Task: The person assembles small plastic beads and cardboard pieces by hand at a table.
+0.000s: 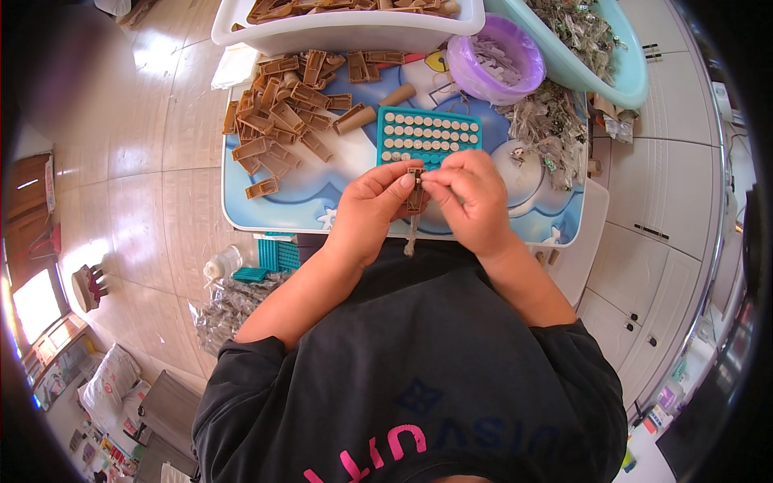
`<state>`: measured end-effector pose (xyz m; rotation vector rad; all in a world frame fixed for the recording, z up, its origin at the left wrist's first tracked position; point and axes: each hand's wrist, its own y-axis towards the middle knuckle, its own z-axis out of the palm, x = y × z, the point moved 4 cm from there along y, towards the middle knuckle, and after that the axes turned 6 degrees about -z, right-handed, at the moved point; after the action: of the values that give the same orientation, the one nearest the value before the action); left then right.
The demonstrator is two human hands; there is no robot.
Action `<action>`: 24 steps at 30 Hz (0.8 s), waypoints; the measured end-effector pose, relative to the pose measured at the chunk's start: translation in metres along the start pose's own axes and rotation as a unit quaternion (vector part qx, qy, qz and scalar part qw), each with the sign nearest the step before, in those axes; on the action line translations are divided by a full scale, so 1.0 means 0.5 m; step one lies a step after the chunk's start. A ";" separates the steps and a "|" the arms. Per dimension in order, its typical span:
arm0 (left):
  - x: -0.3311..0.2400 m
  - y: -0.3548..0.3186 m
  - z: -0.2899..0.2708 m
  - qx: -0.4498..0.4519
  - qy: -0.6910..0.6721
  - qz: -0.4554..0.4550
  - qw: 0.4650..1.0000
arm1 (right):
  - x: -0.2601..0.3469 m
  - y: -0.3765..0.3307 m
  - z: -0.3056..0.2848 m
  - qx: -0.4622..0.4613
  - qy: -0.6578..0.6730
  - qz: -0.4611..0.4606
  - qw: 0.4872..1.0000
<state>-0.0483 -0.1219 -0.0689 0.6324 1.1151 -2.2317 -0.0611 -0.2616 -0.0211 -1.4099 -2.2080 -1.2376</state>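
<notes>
Near the table's front edge, my left hand [372,201] is closed round a small brown plastic housing [415,199], long and hollow with its open side up. A thin pale strand [411,241] hangs below it. My right hand [469,201] pinches at the housing's upper end; what its fingertips hold, if anything, is too small to make out. Just beyond my hands lies a teal tray [429,115] with rows of round cream-coloured pieces [432,134]. To the left is a loose pile of similar brown housings [282,117].
A white tub [346,29] of brown housings stands at the back. Beside it are a purple-lined bowl [459,68] with grey pieces and a light-blue basin [636,76] with tangled bundles. More wrapped bundles [547,121] lie on the table's right. Teal trays [278,255] sit below left.
</notes>
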 end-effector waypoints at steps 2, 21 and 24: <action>-0.004 -0.002 0.003 0.000 -0.010 -0.003 1.000 | -0.028 -0.002 -0.015 -0.047 -0.053 0.021 0.997; -0.004 0.006 -0.004 -0.008 -0.013 -0.002 1.000 | -0.072 -0.005 -0.019 -0.035 -0.172 0.007 0.984; -0.004 0.006 -0.005 -0.009 -0.012 -0.002 1.000 | -0.079 -0.005 -0.019 -0.067 -0.166 0.029 0.983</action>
<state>-0.0445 -0.1208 -0.0710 0.5947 1.1238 -2.2253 -0.0454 -0.2942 -0.0400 -1.8369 -2.3054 -1.2278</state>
